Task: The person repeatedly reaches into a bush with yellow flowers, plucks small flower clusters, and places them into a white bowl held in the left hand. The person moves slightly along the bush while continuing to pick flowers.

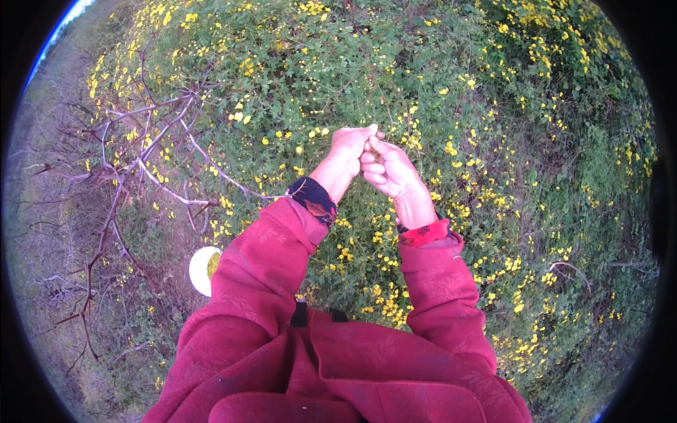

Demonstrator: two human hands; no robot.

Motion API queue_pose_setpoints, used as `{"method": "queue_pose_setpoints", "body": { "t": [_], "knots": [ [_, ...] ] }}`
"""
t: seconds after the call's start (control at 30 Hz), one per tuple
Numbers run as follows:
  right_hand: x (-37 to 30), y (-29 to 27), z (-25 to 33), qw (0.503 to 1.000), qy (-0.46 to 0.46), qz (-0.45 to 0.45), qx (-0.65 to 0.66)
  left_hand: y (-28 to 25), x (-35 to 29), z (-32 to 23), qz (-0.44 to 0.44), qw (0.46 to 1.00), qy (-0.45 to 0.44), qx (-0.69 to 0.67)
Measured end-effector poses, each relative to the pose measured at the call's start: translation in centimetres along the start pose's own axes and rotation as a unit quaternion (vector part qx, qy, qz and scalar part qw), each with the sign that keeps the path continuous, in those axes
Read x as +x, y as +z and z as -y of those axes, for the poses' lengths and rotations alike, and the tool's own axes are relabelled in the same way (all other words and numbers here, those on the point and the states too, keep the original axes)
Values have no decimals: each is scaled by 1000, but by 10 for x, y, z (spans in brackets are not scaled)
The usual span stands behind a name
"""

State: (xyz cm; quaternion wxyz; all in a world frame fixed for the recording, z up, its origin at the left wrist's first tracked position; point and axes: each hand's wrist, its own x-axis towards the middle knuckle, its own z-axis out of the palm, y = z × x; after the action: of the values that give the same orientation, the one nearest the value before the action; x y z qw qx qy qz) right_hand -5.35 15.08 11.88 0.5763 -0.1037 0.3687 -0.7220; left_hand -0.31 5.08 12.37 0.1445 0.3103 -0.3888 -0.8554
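Your left hand (349, 149) and right hand (396, 173) are raised in front of you, close together, with their fingertips meeting or nearly meeting over a bank of green plants (338, 81) dotted with yellow flowers (450, 149). Your left hand has its back turned up and its fingers bent inward, largely hidden beyond the knuckles; your right hand has its fingers curled toward the palm and its thumb reaching toward the left. You may have something small pinched where they meet, but it is too small to tell, so whether either hand grips anything cannot be made out. The yellow flowers lie on every side of your hands: some just beside the right hand, a few near the left, others well beyond both and thickly off to the far right. To the left of your left hand, a bare, forked branch (144, 156) spreads out, one thin arm reaching toward your dark patterned left cuff (314, 201). Nearer your body than the hands, out beside your left sleeve (257, 257), sits a white container (198, 273), partly covered by that sleeve, with a yellow mass (212, 264) showing inside.
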Motion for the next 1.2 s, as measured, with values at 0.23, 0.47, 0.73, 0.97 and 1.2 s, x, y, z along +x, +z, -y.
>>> {"method": "queue_pose_setpoints", "body": {
  "t": [0.23,0.47,0.73,0.97,1.2],
  "knots": [
    [-11,3,-6,998,26,46,43,-7,5,6,-15,1000,13,8],
    [-27,24,-18,996,2,84,38,-21,29,7,-21,995,77,57],
    [-43,35,16,986,-36,91,135,-25,37,28,-44,986,102,127],
    [4,38,27,988,-1,72,135,-19,36,38,-48,991,121,21],
    [48,44,32,981,-34,62,180,-26,38,40,-74,976,147,146]
  ]
}}
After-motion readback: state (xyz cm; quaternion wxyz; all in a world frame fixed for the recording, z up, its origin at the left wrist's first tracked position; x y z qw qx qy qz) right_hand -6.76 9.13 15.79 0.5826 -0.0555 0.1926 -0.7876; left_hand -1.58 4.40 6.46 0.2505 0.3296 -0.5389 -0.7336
